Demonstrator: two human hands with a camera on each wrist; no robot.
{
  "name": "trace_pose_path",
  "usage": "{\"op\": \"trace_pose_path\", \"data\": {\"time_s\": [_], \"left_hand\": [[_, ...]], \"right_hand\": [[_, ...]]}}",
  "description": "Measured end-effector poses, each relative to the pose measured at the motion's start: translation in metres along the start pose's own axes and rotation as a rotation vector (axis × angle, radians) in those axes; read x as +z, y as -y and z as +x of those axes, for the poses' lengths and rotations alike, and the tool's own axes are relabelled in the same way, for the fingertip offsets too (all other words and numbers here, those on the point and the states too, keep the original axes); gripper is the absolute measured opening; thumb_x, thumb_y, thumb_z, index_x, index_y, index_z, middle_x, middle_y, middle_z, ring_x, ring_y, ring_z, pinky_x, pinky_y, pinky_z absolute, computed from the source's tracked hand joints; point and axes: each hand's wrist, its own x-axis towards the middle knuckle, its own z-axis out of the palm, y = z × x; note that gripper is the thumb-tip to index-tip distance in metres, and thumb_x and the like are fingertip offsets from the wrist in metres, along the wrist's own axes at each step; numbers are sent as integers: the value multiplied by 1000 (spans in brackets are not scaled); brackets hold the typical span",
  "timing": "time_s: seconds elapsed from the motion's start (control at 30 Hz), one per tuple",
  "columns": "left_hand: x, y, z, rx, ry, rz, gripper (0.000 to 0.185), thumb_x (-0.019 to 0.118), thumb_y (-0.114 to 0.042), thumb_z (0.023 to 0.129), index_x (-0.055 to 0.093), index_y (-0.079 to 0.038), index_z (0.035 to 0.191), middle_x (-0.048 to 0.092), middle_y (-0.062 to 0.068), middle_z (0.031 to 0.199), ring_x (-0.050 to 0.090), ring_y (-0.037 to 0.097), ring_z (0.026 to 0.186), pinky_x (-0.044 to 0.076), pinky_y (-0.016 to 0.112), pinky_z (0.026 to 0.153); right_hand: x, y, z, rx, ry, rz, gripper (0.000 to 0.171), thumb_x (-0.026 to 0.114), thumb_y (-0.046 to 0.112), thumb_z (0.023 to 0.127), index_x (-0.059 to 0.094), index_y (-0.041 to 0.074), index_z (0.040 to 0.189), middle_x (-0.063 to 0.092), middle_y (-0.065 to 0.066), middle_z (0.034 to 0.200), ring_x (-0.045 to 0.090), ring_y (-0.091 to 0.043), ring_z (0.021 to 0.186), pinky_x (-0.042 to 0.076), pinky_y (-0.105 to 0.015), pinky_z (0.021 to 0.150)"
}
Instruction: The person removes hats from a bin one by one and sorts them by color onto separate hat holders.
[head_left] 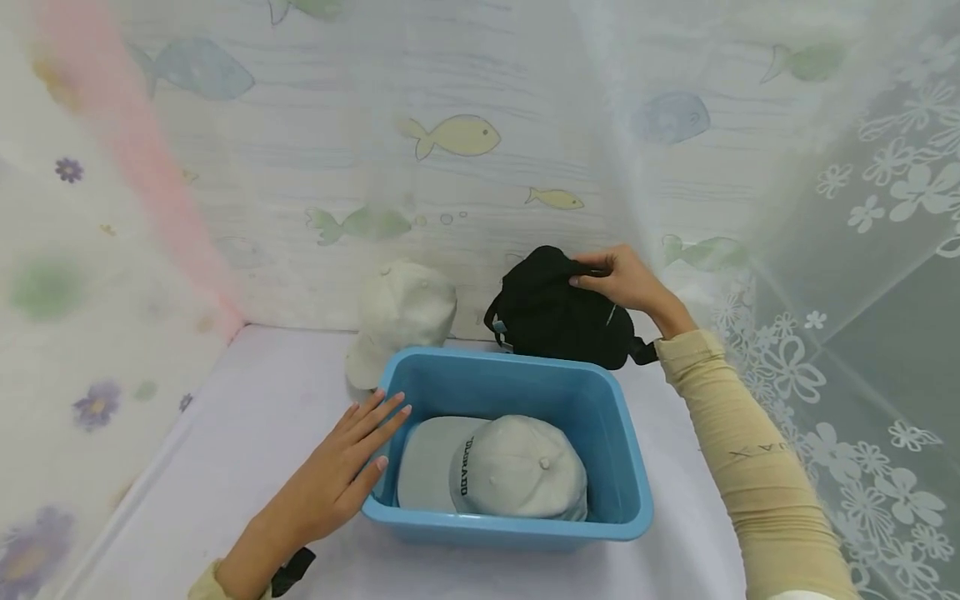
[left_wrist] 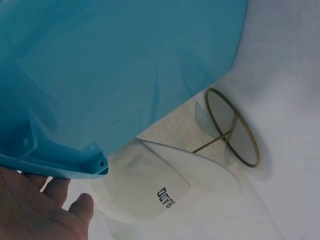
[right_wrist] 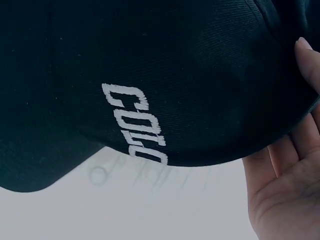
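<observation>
My right hand point(head_left: 618, 279) pinches the upper edge of a black cap point(head_left: 558, 312) behind the basin, thumb on one side and fingers on the other. White letters reading COLO point(right_wrist: 135, 125) show on the cap in the right wrist view. A blue plastic basin point(head_left: 517, 533) stands in front, and my left hand point(head_left: 341, 467) rests at its left rim with fingers spread and fairly straight. Inside the basin lies a pale grey cap point(head_left: 525, 467), brim to the left. An off-white cap point(head_left: 408, 304) is propped behind the basin's left corner.
In the left wrist view a round, gold-rimmed piece on a thin rod point(left_wrist: 232, 127) is beside the off-white cap. A white cloth point(head_left: 225, 450) covers the surface. Sheer curtains with fish and flowers point(head_left: 457, 133) hang at the back and sides.
</observation>
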Motion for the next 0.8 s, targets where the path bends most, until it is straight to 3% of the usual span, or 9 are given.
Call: {"op": "trace_pose_path", "data": {"time_s": [0.13, 0.43, 0.8], "left_hand": [[0, -1, -1, -17, 12, -15, 55, 48, -19, 108, 32, -18, 161, 28, 2, 167, 15, 30, 157, -5, 28, 126], [0, 0, -2, 3, -13, 0, 56, 48, -17, 107, 33, -16, 160, 29, 4, 167, 17, 32, 157, -5, 30, 127], [0, 1, -3, 16, -26, -7, 56, 49, -17, 106, 34, -14, 160, 29, 5, 167, 17, 31, 157, -6, 26, 126]], "right_hand": [[3, -1, 1, 24, 15, -24, 47, 73, 7, 94, 59, -5, 138, 59, -25, 140, 57, -40, 130, 47, -53, 108], [12, -11, 6, 105, 63, -61, 74, 80, 14, 89, 43, -4, 151, 40, -22, 158, 32, -40, 149, 28, -56, 121], [19, -25, 10, 152, 158, -96, 92, 83, 17, 86, 30, 4, 160, 25, -22, 165, 21, -43, 153, 23, -63, 121]]}}
